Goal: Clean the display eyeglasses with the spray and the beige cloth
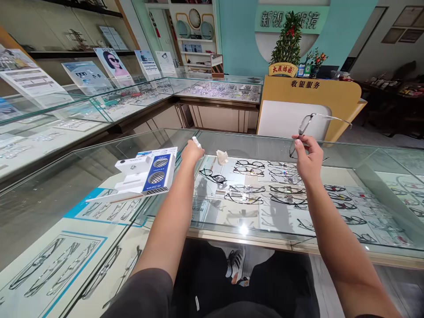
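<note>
My right hand (pixel 310 160) is raised over the glass counter, fingers pinched on a pair of eyeglasses (pixel 305 124). One lens rim stands upright and a thin temple points to the right. My left hand (pixel 192 152) reaches to the far side of the counter, closed around a small white object (pixel 196 141); its kind is mostly hidden by the fingers. Just right of that hand lies a crumpled whitish tissue (pixel 221 157). Dark-framed eyeglasses (pixel 213 176) rest on the counter below the tissue.
Under my arms, the glass display counter (pixel 245 230) holds rows of eyeglasses. A white and blue cardboard display stand (pixel 145 174) sits beside my left forearm. More glass cases (pixel 132 99) run along the left and back. A yellow cashier desk (pixel 298 104) stands behind.
</note>
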Motion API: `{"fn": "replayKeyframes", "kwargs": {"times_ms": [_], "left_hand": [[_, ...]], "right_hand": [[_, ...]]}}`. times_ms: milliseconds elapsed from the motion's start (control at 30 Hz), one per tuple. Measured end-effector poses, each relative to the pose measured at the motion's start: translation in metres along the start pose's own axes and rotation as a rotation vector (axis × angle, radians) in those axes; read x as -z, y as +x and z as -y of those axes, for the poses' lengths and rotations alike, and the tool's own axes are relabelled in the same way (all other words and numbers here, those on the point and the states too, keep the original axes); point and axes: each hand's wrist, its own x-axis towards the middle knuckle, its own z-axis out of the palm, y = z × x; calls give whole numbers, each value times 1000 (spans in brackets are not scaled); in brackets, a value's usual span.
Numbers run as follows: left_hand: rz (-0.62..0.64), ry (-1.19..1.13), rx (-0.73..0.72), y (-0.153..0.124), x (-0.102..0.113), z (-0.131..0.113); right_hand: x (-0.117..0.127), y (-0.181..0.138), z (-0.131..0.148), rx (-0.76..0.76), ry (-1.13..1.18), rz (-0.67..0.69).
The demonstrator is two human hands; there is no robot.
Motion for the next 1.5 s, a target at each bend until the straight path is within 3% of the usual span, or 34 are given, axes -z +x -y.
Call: {"fn": "replayKeyframes", "kwargs": {"times_ms": [100, 167, 267, 333, 467, 533, 633, 767, 1000, 1267, 1500], "left_hand": [[-37, -132, -104, -6, 4, -8], [-10, -447, -266, -18, 7, -22], [214, -1074, -478, -51, 11, -49], [462, -1330, -555, -81, 13, -63], [895, -1386, -575, -130, 14, -77], [1021, -1338, -570, -141, 12, -79], [1109, -1282, -568, -145, 8, -79], [1060, -1183, -558, -145, -1, -81], [700, -1032, -554, -155, -25, -83], [616, -947, -600, -157, -31, -80], [664, -950, -616, -160, -28, -82]], "right_hand": [[2, 2, 1, -18, 30, -30], [1, 2, 6, -51, 71, -31], [-2, -4, 19, -116, 188, 42], [-6, -11, 30, -150, 237, 137], [-15, -27, 47, -209, 316, 292], [-18, -33, 51, -228, 339, 356], [-23, -39, 54, -251, 344, 430], [-26, -44, 57, -277, 391, 491], [-33, -47, 62, -362, 493, 542], [-37, -51, 62, -375, 525, 576], [-35, -46, 56, -407, 588, 515]]}}
